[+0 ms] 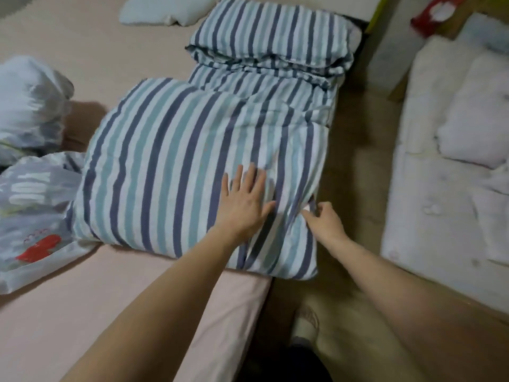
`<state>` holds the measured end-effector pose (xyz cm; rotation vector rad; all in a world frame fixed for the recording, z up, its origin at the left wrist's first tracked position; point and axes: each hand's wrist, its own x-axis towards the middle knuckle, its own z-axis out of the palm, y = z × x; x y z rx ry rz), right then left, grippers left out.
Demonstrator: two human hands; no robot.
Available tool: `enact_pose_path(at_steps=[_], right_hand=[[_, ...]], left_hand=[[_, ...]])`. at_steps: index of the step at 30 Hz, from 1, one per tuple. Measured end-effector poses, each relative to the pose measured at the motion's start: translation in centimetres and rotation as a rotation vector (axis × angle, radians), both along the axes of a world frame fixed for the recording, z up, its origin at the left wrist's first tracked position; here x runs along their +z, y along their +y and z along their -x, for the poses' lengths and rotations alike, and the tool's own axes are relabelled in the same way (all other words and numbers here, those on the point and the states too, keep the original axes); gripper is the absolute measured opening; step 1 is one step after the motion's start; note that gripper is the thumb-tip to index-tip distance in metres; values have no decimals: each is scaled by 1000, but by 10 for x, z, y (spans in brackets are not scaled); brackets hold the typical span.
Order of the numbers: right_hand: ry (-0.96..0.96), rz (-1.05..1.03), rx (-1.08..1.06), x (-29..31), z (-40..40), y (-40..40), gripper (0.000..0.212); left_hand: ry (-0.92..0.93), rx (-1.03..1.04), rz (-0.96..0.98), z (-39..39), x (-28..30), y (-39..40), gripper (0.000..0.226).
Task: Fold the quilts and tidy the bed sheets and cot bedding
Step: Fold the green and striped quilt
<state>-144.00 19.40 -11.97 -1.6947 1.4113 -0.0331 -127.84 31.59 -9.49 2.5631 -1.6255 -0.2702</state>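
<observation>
From the head camera, your only view, you are looking down on the striped quilt (192, 166), which lies along the right edge of the bed with its pink sheet (110, 312). The far end of the quilt is already doubled into a thick stack of layers near the head of the bed; the near part is a puffy, single fold that reaches almost to the mattress corner.

Your left hand (245, 202) lies flat on the quilt, fingers straight and spread, pressing the top down and holding nothing. Your right hand (325, 224) is at the quilt's right edge, its fingers curled and pinching a gather of the striped cover; creases run from that pinch up across the fabric.

Judging by the loft and the way it wrinkles, the quilt is soft, bulky and light for its size, with a loose cover that will slide over the filling. Pinching the cover alone will likely drag only the fabric, so take hold through the full thickness at a corner or along the edge, and keep the flat hand as an anchor while you pull.

To the left sit 2 bundles of grey patterned bedding (35, 194), touching the quilt's left side. A pale pillow (165, 9) lies at the far end. Across the floor gap to the right is the cot bedding (446, 172), white and rumpled, not yet tidied.
</observation>
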Motion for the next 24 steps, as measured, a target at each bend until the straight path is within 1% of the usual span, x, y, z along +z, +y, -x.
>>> enact_pose_path(at_steps=[2, 3, 4, 5, 6, 8, 9, 12, 14, 15, 16, 18, 20, 21, 22, 23, 24], right_hand=[[-67, -276, -81, -21, 30, 13, 47], [-103, -409, -80, -32, 40, 24, 54], [-139, -473, -64, -41, 44, 37, 59], [-155, -465, -77, -53, 51, 47, 57], [-163, -395, -126, -62, 55, 56, 49], [-147, -192, -259, -64, 50, 59, 26], [-164, -116, -320, -60, 43, 54, 23], [-274, 154, -378, -29, 18, 24, 29], [-345, 321, -352, -2, -2, 4, 31], [-359, 367, -334, 6, -8, -4, 30], [-346, 389, -316, 9, -9, -9, 30], [-261, 407, -285, 3, 6, -11, 31], [-182, 358, -288, -15, 25, -1, 36], [-163, 269, -393, -25, 35, 5, 40], [-169, 113, -577, -35, 43, 10, 43], [-177, -95, -780, -47, 50, 15, 45], [-191, -335, -920, -58, 55, 20, 44]], left_hand=[[-38, -32, -38, 10, -10, -15, 70], [-50, -22, -67, 14, -17, -18, 70], [-64, -7, -81, 14, -20, -19, 70], [-75, -3, -95, 18, -25, -22, 70], [-86, 5, -108, 22, -30, -22, 71], [-88, 32, -114, 23, -34, -18, 72], [-70, 53, -119, 24, -34, -16, 73], [12, 117, -136, 31, -37, -9, 81], [92, 203, -90, 26, -35, -12, 88], [110, 232, -90, 21, -33, -15, 90], [117, 241, -130, 17, -30, -18, 90], [127, 219, -257, 17, -25, -25, 88], [110, 216, -338, 24, -21, -29, 87], [86, 194, -344, 31, -19, -31, 86], [41, 138, -332, 40, -15, -33, 84], [-20, 35, -277, 48, -14, -36, 80], [-81, -115, -197, 54, -12, -40, 75]])
